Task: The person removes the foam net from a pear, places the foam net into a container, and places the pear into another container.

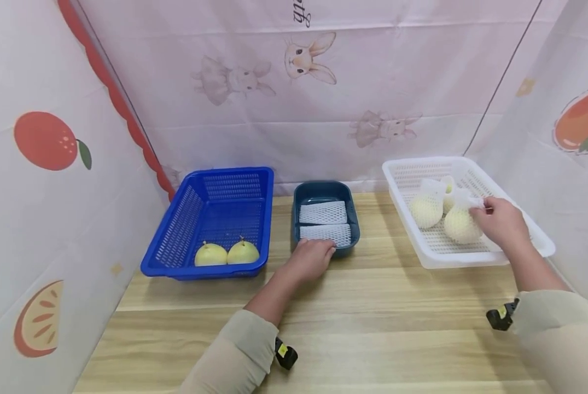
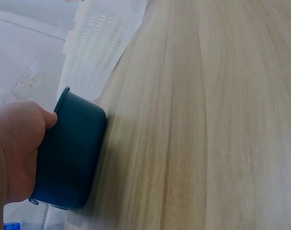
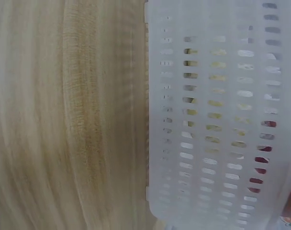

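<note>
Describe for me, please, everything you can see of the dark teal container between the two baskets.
The dark teal container is a rounded rectangular tub, apparently plastic, with smooth solid walls and a flared rim. It sits upright on the wooden table, between the blue basket and the white basket. Two white foam-net sleeves lie flat inside, one nearer the person. The left hand reaches over its near rim, the thumb touching there.
</note>
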Demonstrator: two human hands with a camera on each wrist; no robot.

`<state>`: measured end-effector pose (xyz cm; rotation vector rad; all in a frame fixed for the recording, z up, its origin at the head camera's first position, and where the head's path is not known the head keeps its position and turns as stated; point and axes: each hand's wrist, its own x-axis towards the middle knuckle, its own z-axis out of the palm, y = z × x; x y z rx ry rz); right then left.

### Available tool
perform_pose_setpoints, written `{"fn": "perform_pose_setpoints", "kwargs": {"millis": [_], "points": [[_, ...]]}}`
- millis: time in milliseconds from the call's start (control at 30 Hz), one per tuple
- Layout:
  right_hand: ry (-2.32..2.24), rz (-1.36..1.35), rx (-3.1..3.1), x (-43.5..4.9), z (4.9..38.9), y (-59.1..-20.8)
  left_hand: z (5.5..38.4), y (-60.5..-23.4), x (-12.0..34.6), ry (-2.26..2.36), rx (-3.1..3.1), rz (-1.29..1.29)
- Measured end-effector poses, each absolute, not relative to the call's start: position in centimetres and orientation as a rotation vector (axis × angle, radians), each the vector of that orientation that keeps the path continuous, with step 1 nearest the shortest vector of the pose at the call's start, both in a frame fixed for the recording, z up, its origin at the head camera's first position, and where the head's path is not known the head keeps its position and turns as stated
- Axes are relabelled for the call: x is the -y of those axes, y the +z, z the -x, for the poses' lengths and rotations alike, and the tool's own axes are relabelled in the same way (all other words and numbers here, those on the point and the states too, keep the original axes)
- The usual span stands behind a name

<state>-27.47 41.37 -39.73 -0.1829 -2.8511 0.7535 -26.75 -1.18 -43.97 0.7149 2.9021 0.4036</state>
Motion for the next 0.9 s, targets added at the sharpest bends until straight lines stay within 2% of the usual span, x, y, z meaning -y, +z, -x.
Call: {"fn": "perform_pose_setpoints", "kwargs": {"millis": [333, 633, 900], "points": [[0.730, 0.030, 2.708, -39.2, 25.0, -36.7, 26.3, -44.2, 1.2, 0.586, -2.880, -0.645], [0.884, -0.147, 2.515, -34.6, 22.5, -33.6, 25.6, -43.9, 2.2, 0.642, -2.953, -0.774], [0.973, -0.409, 2.425, -30.7, 20.6, -33.3, 24.1, -43.5, 3.4, 0.795, -2.909, -0.834]]}}
